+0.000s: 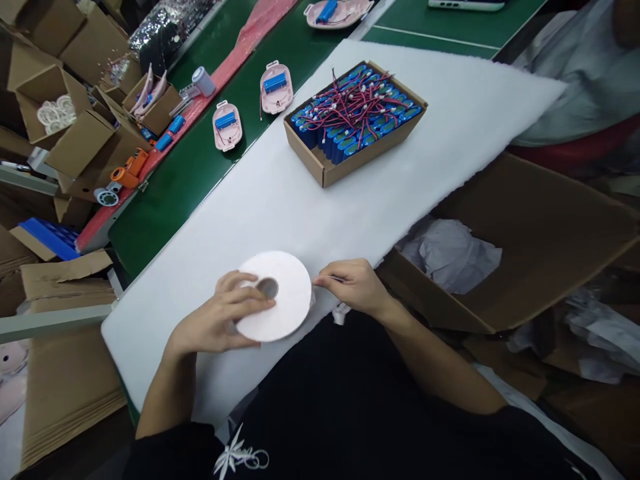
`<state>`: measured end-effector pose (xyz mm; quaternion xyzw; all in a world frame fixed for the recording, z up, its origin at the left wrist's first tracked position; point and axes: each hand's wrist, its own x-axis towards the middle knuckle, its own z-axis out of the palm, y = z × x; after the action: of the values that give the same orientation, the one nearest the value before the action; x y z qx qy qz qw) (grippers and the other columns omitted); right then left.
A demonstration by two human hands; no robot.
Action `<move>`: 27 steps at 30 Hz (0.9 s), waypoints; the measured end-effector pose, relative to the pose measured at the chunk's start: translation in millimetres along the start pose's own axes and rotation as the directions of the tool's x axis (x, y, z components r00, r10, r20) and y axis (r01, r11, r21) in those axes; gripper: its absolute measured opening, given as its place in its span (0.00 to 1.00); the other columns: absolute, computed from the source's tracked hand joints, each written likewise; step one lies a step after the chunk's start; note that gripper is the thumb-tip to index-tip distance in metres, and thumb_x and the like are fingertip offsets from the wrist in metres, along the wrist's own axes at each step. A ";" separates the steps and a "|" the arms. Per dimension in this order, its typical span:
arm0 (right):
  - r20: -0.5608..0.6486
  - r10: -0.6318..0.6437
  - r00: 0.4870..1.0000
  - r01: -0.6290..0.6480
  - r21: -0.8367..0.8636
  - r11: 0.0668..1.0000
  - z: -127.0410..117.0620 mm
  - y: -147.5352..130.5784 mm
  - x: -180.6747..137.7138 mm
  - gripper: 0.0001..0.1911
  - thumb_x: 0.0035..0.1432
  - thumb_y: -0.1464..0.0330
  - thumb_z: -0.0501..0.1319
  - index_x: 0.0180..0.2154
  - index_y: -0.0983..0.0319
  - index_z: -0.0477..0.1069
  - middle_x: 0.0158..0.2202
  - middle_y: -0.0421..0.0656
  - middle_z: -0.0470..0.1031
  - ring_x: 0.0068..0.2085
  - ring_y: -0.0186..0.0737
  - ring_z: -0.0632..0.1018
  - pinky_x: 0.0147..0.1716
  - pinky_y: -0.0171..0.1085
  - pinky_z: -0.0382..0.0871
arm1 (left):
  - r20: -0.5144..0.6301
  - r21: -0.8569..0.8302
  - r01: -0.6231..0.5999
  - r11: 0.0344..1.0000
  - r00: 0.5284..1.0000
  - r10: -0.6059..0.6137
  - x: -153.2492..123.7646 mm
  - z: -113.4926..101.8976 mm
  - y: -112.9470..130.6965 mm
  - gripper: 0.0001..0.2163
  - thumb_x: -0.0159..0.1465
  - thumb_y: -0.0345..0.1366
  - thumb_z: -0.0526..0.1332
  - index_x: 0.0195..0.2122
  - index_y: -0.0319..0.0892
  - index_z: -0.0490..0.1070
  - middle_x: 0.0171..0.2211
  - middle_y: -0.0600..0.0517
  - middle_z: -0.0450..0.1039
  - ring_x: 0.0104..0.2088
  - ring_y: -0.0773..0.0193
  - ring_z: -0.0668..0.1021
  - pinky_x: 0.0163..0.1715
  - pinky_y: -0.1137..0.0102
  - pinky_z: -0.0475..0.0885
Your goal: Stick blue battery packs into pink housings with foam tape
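Observation:
A flat white roll of tape (285, 293) with a round centre hole lies on the white foam sheet (300, 193) near me. My left hand (220, 320) grips the roll, thumb across its face by the hole. My right hand (353, 285) is at the roll's right edge, its fingers pinched on the thin end of the tape. Farther up the sheet stands a cardboard box (325, 170) packed with blue battery cells and red wires (357, 107).
Pink shells with blue cells (227, 125) (276, 87) lie on the green belt (175, 187). Cardboard boxes (75, 133) crowd the left. A large open carton with grey bags (500, 247) sits right. Another person's sleeve (585, 73) is at top right.

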<state>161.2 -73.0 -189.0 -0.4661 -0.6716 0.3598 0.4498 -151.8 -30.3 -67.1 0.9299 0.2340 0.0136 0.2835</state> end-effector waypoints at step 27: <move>0.106 -0.044 0.993 0.079 -0.359 0.930 33.2 3.4 2.6 0.27 0.75 0.58 0.56 0.24 0.61 0.72 0.21 0.39 0.74 0.23 0.33 0.71 0.25 0.36 0.53 | -0.439 0.416 0.439 0.797 0.864 -0.246 58.7 90.0 -4.0 0.27 0.74 0.48 0.58 0.68 0.36 0.64 0.45 0.41 0.76 0.49 0.50 0.78 0.63 0.50 0.64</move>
<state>130.6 -71.6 -202.6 -0.5019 -0.7614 0.2375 0.3345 -87.1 -48.2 -151.0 0.8926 0.4448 0.0713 -0.0192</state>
